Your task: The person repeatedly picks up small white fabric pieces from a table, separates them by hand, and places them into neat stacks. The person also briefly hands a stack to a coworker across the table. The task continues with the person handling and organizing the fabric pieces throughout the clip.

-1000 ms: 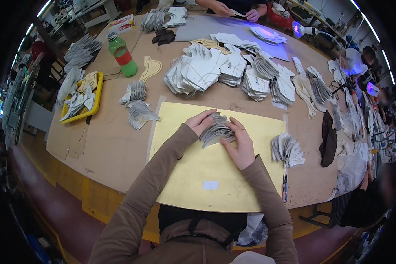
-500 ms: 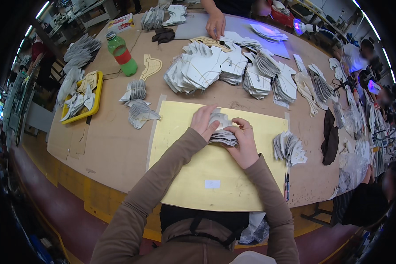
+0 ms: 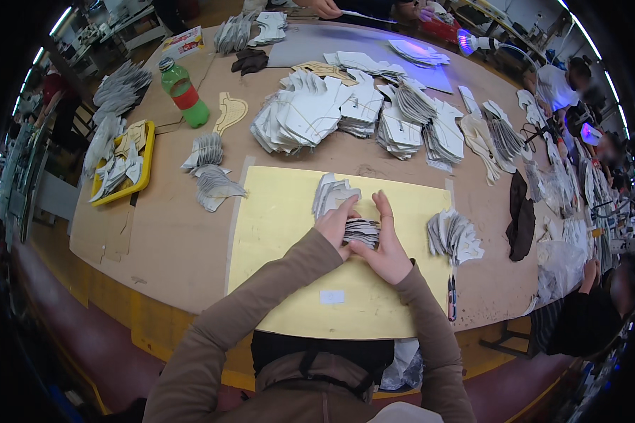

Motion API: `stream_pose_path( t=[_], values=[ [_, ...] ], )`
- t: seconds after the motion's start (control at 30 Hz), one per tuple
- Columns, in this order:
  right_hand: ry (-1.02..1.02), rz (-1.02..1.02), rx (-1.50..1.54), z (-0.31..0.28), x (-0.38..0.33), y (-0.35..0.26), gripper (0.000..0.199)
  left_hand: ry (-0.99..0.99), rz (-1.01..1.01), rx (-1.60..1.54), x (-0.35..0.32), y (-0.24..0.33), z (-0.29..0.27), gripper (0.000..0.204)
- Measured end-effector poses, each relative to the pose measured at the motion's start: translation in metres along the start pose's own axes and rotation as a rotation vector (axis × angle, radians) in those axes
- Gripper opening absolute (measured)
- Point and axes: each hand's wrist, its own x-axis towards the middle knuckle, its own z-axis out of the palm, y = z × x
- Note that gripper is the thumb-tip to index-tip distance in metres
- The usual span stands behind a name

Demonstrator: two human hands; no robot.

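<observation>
In front of me a stack of grey-white cut fabric pieces (image 3: 361, 231) sits edge-on between my hands, over a yellow board (image 3: 289, 268). My left hand (image 3: 337, 224) wraps the stack's left side. My right hand (image 3: 386, 248) grips it from the right, thumb along the near side and index finger pointing up. Just beyond my left hand, more of the same pieces (image 3: 334, 195) lie fanned on the board. Another fanned bundle of pieces (image 3: 455, 236) rests at the board's right edge. A small white paper label (image 3: 331, 297) lies nearer me.
Stacks of white panels (image 3: 300, 116) line the table beyond the board. Leftward are a green bottle (image 3: 184, 93), a yellow tray (image 3: 148, 158) and two small bundles (image 3: 215, 187). Thread snips (image 3: 452, 297) and dark cloth (image 3: 521, 217) lie right. A co-worker's hand (image 3: 326, 8) is opposite.
My hands have shifted slightly down, gripping the stack edge-on. Some pieces now lie apart beyond my left hand. The co-worker's hand has withdrawn from the far stacks and holds up a flat white piece.
</observation>
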Motion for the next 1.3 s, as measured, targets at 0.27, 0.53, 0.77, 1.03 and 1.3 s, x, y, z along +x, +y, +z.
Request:
stream_pose_path(
  t=[0.27,0.53,0.77,1.03,1.3],
  values=[
    [-0.149,0.001,0.151,0.008,0.001,-0.011,0.094,0.078,0.048,-0.126,0.004,-0.021,0.013,0.074],
    [-0.08,-0.064,-0.231,0.027,-0.009,-0.017,0.086,0.237,0.159,0.2,0.0,-0.008,0.009,0.069],
    [0.076,0.059,0.101,0.038,-0.015,-0.014,0.085,0.321,0.205,0.216,-0.004,-0.003,0.017,0.07],
    [-0.028,-0.006,-0.047,0.037,-0.016,-0.02,0.092,0.407,0.158,0.182,-0.008,-0.004,0.024,0.072],
    [0.086,-0.051,-0.055,0.043,-0.017,-0.011,0.091,0.446,0.058,0.293,-0.007,0.004,0.032,0.07]
  ],
)
